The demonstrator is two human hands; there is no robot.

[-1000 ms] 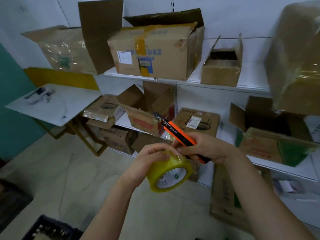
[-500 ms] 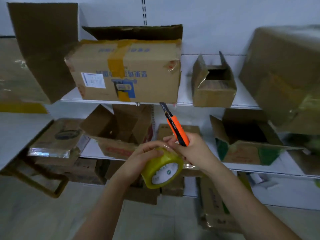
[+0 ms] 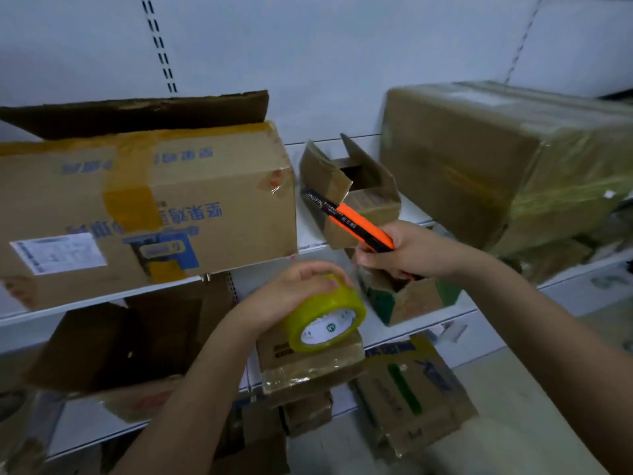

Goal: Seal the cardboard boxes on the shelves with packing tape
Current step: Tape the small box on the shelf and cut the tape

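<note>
Boxes crowd white shelves [image 3: 308,243] as a person stands before them, tools in both hands. Largest, at far right on the upper shelf, sits a film-wrapped carton [image 3: 496,159]; at left, a big printed carton [image 3: 144,207] shows its top flap raised and old yellow tape down its front. Between them stands a small open box [image 3: 356,197], flaps up, likely the nearest candidate for sealing. On the lower shelf, an open green-printed box [image 3: 411,299] lies just behind the hands, with more cartons below.

The left hand [image 3: 291,293] grips a roll of yellowish packing tape [image 3: 325,317] from above, no free end visibly pulled. The right hand [image 3: 411,250] is closed round an orange-and-black utility knife [image 3: 349,222], its tip angled up-left toward the small box; whether the blade is out cannot be told.

Risks, as judged: with the knife occupying the right hand, picking the tape's end could prove fumbling, and an exposed blade near the left fingers could nick them. Upright flaps must be folded first, or tape may bridge a gap.
</note>
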